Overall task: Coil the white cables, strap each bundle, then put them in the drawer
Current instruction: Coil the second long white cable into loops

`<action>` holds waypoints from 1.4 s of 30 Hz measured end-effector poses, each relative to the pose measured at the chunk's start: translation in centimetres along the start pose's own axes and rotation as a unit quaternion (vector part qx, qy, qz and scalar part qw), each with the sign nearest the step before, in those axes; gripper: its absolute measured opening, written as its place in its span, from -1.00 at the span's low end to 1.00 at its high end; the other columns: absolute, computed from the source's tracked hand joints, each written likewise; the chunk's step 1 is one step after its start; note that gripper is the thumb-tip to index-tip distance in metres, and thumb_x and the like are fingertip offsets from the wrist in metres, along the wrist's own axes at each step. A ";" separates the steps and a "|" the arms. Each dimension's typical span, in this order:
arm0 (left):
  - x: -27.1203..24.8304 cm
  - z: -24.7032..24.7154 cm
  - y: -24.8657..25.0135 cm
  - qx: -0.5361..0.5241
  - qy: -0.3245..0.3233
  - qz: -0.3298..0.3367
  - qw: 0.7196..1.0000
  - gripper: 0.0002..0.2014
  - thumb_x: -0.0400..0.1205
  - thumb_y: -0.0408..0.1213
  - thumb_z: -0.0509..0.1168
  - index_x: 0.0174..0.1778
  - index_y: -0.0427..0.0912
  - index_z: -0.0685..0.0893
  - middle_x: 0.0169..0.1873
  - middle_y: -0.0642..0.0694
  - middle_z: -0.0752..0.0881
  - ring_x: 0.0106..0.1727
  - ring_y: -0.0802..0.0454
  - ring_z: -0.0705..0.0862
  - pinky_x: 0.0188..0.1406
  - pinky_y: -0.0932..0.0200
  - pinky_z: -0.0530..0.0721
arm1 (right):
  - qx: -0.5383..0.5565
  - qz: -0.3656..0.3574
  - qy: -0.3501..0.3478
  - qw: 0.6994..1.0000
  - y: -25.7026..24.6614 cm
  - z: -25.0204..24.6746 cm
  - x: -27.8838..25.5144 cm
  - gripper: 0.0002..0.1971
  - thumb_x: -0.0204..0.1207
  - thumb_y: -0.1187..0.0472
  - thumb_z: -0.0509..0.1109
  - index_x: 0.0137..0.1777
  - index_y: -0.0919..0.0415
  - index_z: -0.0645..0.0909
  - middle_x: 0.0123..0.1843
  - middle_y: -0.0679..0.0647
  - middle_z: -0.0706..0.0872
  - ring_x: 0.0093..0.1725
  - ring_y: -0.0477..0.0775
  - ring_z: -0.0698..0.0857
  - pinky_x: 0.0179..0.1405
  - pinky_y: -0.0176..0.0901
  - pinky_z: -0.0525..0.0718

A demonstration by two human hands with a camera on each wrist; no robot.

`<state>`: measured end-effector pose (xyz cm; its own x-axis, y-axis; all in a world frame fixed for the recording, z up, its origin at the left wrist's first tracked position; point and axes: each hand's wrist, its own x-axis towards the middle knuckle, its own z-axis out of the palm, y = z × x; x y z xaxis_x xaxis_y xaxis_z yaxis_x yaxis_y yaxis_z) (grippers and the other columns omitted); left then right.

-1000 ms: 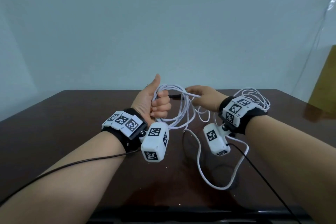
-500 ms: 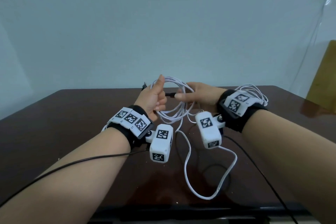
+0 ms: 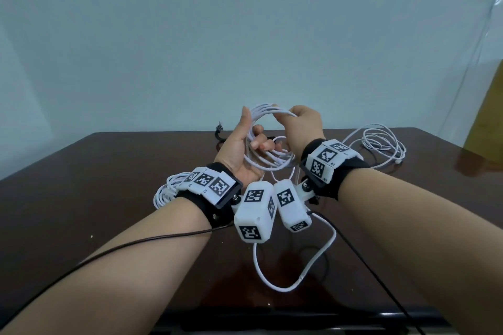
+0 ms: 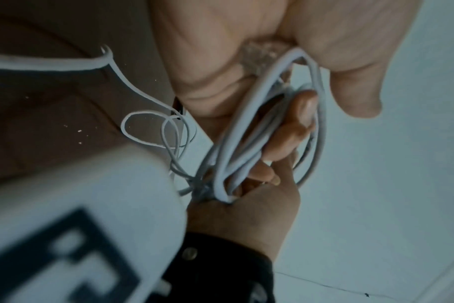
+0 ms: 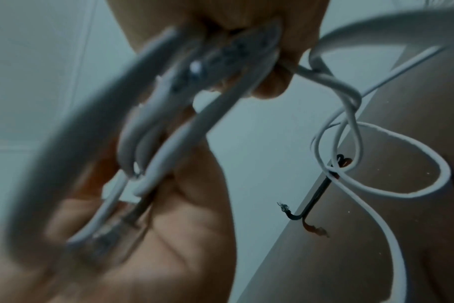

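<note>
Currently the left hand (image 3: 239, 152) grips the coil (image 3: 268, 139) of white cable above the surface (image 3: 109, 185), fingers curled through the loops, while the right hand (image 3: 302, 128) pinches the top strands. Judgement: feed the slack tail (image 3: 296, 277) in same-sized turns, keeping the left grip firm so loops don't spring apart before strapping.

Above the table (image 3: 109, 198) my left hand (image 3: 236, 152) and my right hand (image 3: 303, 128) share one coil (image 3: 268, 163), its tail (image 3: 296, 277) hanging toward me, another coil (image 3: 166, 190) left behind my wrist, loose cable (image 3: 381, 141) far right.
</note>
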<state>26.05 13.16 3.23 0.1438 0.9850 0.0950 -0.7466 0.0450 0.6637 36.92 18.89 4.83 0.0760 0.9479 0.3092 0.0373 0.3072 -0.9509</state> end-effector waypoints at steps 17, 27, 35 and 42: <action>0.4 0.2 3.3 0.081 0.154 0.008 0.985 -0.43 0.63 0.17 0.21 -0.59 -0.07 0.22 -0.79 0.06 0.15 -0.81 0.15 0.10 -0.76 0.39 0.02 | -0.121 -0.012 -0.248 0.961 0.6 -3.3 -0.8 -0.64 0.48 -0.04 0.43 0.05 0.23 0.50 -0.31 0.15 0.73 -0.46 0.01 0.73 -0.42 -0.17 0.68; -0.1 -1.3 6.8 0.018 0.159 0.072 0.985 -0.38 0.63 0.19 0.19 -0.67 -0.09 0.25 -0.78 0.06 0.15 -0.81 0.15 0.12 -0.79 0.41 0.07 | -0.652 -0.072 -0.230 0.718 4.1 -8.2 2.2 -0.76 0.65 -0.01 0.14 -0.05 0.04 0.60 -0.03 -0.02 0.78 0.10 -0.02 0.68 0.57 0.11 0.20; 0.7 -2.6 4.6 0.061 0.191 0.114 0.973 -0.45 0.61 0.24 0.16 -0.55 -0.09 0.26 -0.76 0.06 0.32 -0.75 0.13 0.38 -0.62 0.38 0.42 | -0.817 -0.140 -0.176 0.532 3.0 -7.8 2.0 -0.62 0.68 -0.12 0.00 0.24 -0.02 0.57 0.20 -0.06 0.68 0.39 0.09 0.54 0.53 0.35 -0.36; 1.3 -2.9 4.2 0.126 0.212 0.149 0.957 -0.51 0.66 0.17 0.14 -0.47 -0.06 0.26 -0.77 0.09 0.23 -0.80 0.20 0.18 -0.81 0.39 0.13 | -0.697 -0.257 -0.166 0.649 2.9 -4.4 -0.1 -0.78 0.72 -0.04 -0.01 0.02 0.11 0.27 -0.34 0.02 0.69 -0.37 0.15 0.58 -0.02 -0.03 0.39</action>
<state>21.24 15.11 4.03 -0.3682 0.9291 0.0339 -0.5249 -0.2378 0.8173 41.43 19.32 2.10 -0.5125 0.7878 0.3417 0.8555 0.4341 0.2824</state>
